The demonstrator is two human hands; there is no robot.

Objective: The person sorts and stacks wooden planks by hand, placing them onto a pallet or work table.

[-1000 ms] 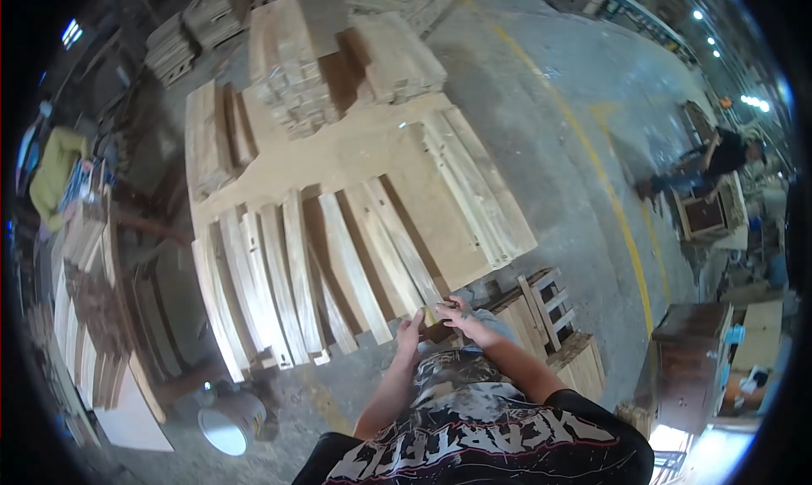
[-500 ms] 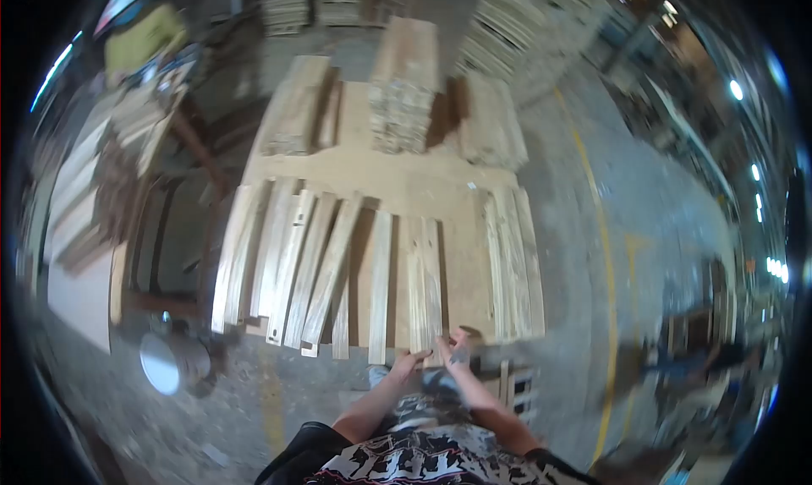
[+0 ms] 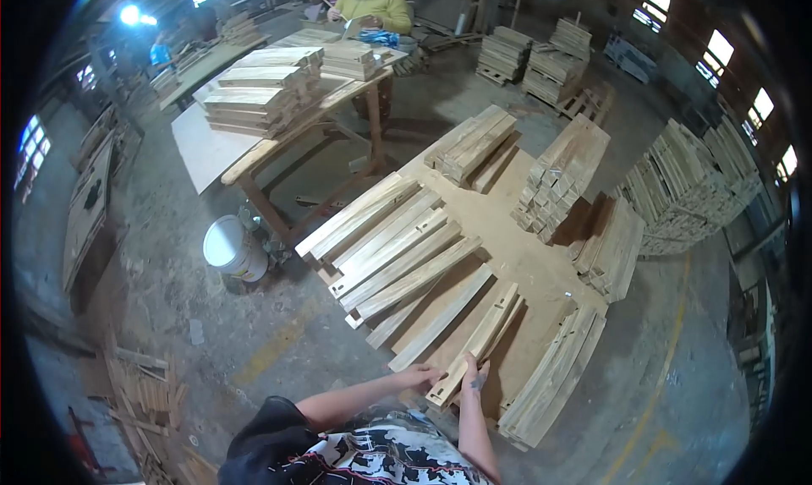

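A wooden slat [image 3: 479,337] with slots cut near both ends is between my hands, its near end toward my body. My left hand [image 3: 423,378] closes on its left side near that end. On the other side, my right hand [image 3: 475,372] grips the slat's edge. Another slat lies partly hidden beneath or beside it. Left of these, a plain slat [image 3: 444,316] lies on the brown board [image 3: 499,223] of the table. Several more slats [image 3: 391,265], some slotted, lie side by side farther left. A bundle of slats [image 3: 554,375] lies to the right.
Stacked wood pieces [image 3: 562,176] stand at the table's far side. To the left is another table [image 3: 199,159] carrying stacked boards [image 3: 254,96], with a person [image 3: 381,7] behind it. A white bucket [image 3: 233,248] stands on the floor. Tall wood stacks [image 3: 689,189] stand at right.
The view has swung left and upward, bringing the other table and person into fuller view. The slotted slat now shows tilted between my hands, its slotted face visible.
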